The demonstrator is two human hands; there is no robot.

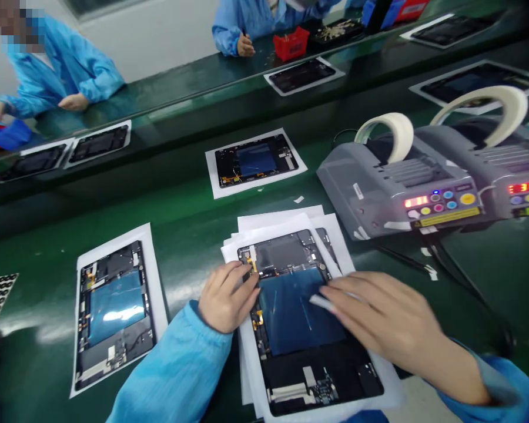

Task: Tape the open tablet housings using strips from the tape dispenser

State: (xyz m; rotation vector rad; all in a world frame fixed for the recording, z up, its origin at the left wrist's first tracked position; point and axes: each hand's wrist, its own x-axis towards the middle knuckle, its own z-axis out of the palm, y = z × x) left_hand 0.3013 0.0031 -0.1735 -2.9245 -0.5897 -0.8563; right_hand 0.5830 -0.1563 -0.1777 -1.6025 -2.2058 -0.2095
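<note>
In front of me lies an open tablet (286, 376) with its inner parts showing and a dark blue film (297, 317) over its middle. It rests on white sheets (282, 223), and part of another dark tablet (330, 244) shows beneath. My left hand (227, 296) is closed at the tablet's upper left edge, fingertips on the rim. Over the film's right side my right hand (379, 320) pinches a short white strip of tape (321, 302) between thumb and fingers. The strip's far end is hidden by the fingers.
Two grey tape dispensers (397, 182) with lit red digits stand at the right, cables in front. Other open tablets lie on white sheets at the left (114, 299) and ahead (255, 158). Past a raised shelf sit co-workers in blue sleeves (92, 64), near a red bin (291, 44).
</note>
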